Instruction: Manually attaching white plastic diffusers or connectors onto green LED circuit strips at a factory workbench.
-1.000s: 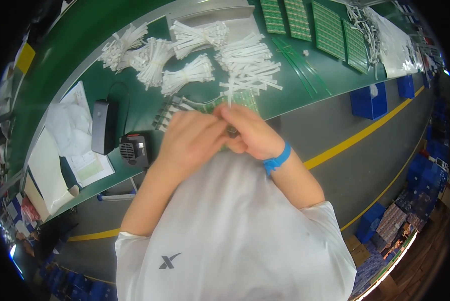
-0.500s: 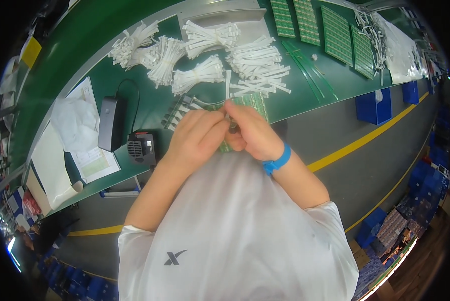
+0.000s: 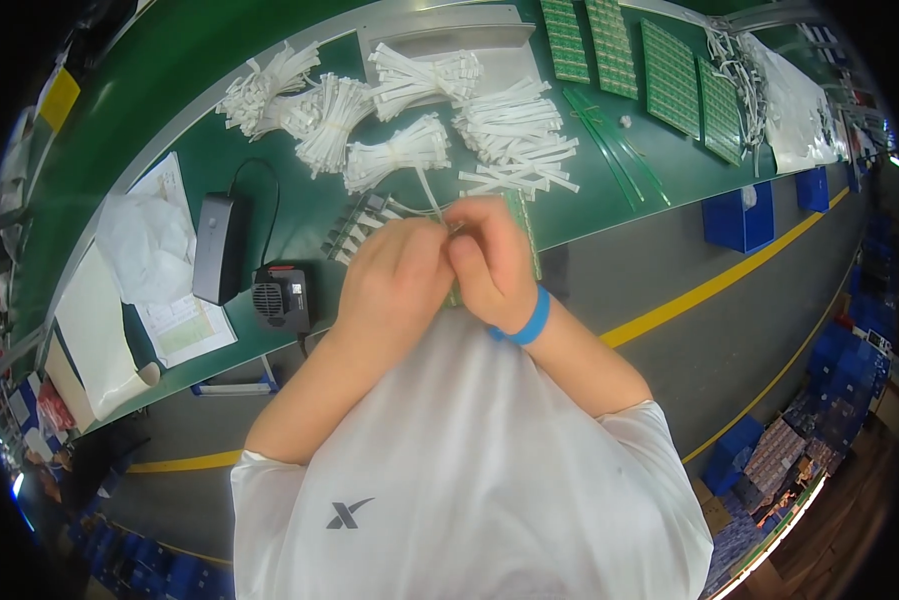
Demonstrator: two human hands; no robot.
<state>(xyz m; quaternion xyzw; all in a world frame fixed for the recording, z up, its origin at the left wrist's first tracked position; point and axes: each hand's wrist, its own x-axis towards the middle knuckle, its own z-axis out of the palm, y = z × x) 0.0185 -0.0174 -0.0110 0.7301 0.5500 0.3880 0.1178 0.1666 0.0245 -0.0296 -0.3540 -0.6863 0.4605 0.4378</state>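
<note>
My left hand (image 3: pixel 394 270) and my right hand (image 3: pixel 499 265) meet over the near edge of the bench, fingers closed and tips together. A thin white flat cable (image 3: pixel 426 188) sticks up from between their pinched fingertips, tilted to the left. Its lower end is hidden by the fingers. A green circuit board panel (image 3: pixel 522 225) lies under the hands, mostly covered by them. Just left of my fingers is a row of black and white clip-like parts (image 3: pixel 357 228). A blue band (image 3: pixel 535 318) circles my right wrist.
Bundles of white flat cables (image 3: pixel 399 152) lie beyond my hands. Green board panels (image 3: pixel 669 75) and thin green strips (image 3: pixel 609 150) are at the right. A black box (image 3: pixel 219 245), a small black device with a grille (image 3: pixel 282 298) and a clear plastic bag (image 3: pixel 149 250) sit left.
The white cable has swung from upright to leaning left. My right hand has turned and shifted slightly left, its fingers curled closer to the left hand.
</note>
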